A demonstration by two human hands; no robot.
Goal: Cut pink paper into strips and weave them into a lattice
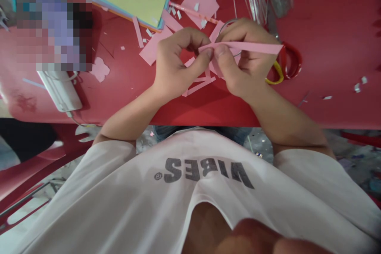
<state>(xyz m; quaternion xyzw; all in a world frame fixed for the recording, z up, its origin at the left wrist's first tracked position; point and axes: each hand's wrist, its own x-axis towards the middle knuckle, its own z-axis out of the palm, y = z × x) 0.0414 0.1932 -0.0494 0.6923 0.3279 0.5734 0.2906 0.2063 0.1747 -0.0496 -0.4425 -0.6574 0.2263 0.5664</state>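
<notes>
1 pink strip (250,46) L of 1 pr scissors (285,63), R end overlapping handles in view. L hand (175,61) pinching strip, R hand (253,47) ditto. 1 wire ring (222,27), also L of scissors; can't tell if held.
</notes>
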